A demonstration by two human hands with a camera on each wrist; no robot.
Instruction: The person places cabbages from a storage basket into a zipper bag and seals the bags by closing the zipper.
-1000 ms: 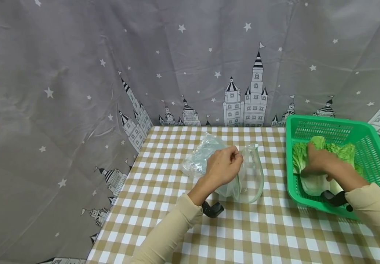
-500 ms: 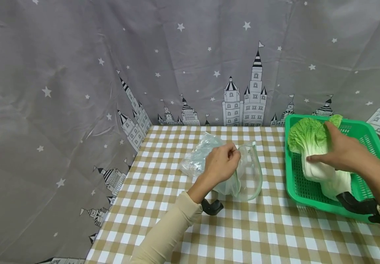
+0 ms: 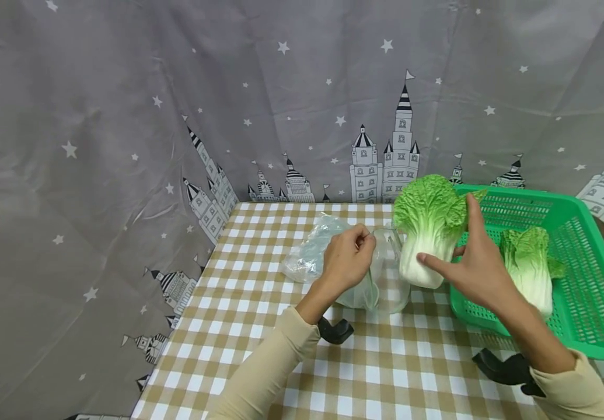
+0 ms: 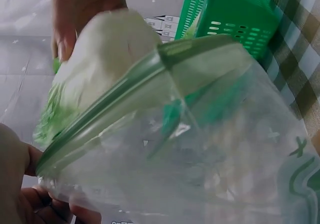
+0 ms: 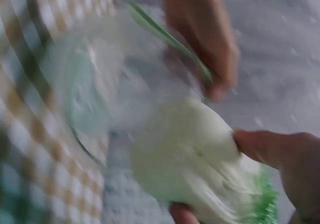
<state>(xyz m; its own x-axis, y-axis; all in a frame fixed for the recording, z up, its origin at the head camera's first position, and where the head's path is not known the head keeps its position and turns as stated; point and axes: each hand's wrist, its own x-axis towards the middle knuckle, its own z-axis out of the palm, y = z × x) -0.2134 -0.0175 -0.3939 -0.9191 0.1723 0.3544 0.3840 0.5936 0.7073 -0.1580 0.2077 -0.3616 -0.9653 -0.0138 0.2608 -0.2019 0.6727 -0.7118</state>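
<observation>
My left hand [image 3: 346,262] pinches the rim of the plastic bag [image 3: 328,256] to keep its mouth open near the tabletop's [image 3: 259,326] far edge. My right hand [image 3: 477,265] grips the cabbage [image 3: 428,227], stem toward the opening.

Cabbage [image 4: 107,48] at bag [image 4: 200,149] mouth (green basket [image 4: 235,8] behind).

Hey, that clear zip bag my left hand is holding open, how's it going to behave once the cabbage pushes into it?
The clear zip bag looks thin and floppy: it is crumpled behind the left hand, so it would probably sag or fold if let go. Only its green zip rim seems to keep any shape. The film looks glossy, so the cabbage in the right hand would likely slide in.
</observation>
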